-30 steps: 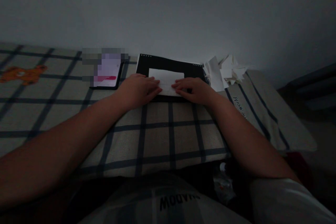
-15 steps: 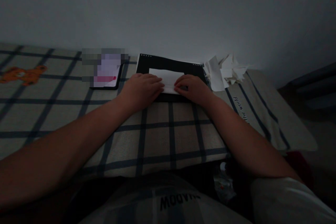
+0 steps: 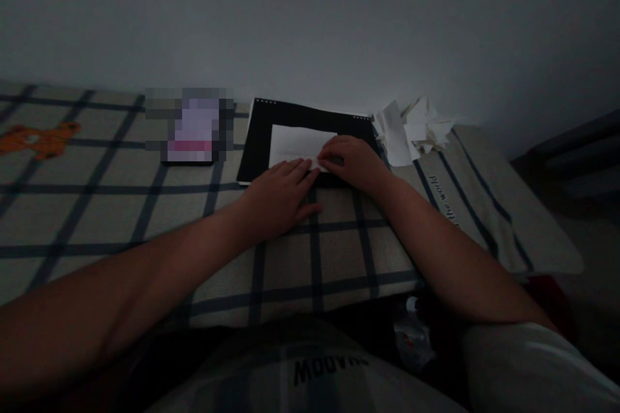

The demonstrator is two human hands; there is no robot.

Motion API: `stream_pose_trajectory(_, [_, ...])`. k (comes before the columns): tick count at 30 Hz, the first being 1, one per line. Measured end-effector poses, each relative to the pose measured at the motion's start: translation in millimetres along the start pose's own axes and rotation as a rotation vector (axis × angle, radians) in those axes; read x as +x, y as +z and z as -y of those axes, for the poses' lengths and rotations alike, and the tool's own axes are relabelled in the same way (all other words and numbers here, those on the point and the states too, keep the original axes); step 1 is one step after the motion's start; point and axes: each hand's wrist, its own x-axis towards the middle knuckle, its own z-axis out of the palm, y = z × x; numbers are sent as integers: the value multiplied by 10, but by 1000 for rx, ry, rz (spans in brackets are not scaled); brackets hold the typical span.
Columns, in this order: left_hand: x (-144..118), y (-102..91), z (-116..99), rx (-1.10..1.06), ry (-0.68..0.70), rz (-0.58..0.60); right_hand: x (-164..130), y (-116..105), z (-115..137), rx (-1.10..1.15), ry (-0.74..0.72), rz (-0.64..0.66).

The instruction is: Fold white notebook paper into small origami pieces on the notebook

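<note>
White paper (image 3: 295, 145), folded flat, is laid on a black spiral-bound pad (image 3: 271, 126) that rests on a checked cloth (image 3: 290, 251) near the wall. The paper's right end is pressed down by the right hand (image 3: 356, 163), fingers curled over it; whether it is pinched or only pressed cannot be told in the dim light. The left hand (image 3: 281, 197) is spread open and flat, palm on the cloth, fingertips touching the paper's near edge. A heap of paper scraps (image 3: 414, 129) is seen just right of the pad, and a blurred phone (image 3: 191, 132) to its left.
</note>
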Motion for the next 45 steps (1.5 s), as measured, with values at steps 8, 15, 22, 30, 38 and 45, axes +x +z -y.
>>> stream_pose_trajectory(8, [6, -19, 20, -11, -11, 5, -18, -49, -128, 77, -96, 41])
stream_pose_trajectory(15, [1, 12, 5, -35, -33, 10, -48, -105, -137, 108, -162, 31])
stream_pose_trajectory(22, [7, 21, 19, -45, -30, 30, -49, -101, -136, 121, -163, 29])
stream_pose_trajectory(30, [7, 22, 47, -44, -32, 38, -51, -81, -148, 103, -150, 30])
stream_pose_trajectory(38, [18, -1, 33, -18, -22, 46, -48, -85, -138, 115, -151, 27])
stream_pose_trajectory(45, [19, -14, 44, -26, -20, 33, -43, -120, -92, 76, -114, 76])
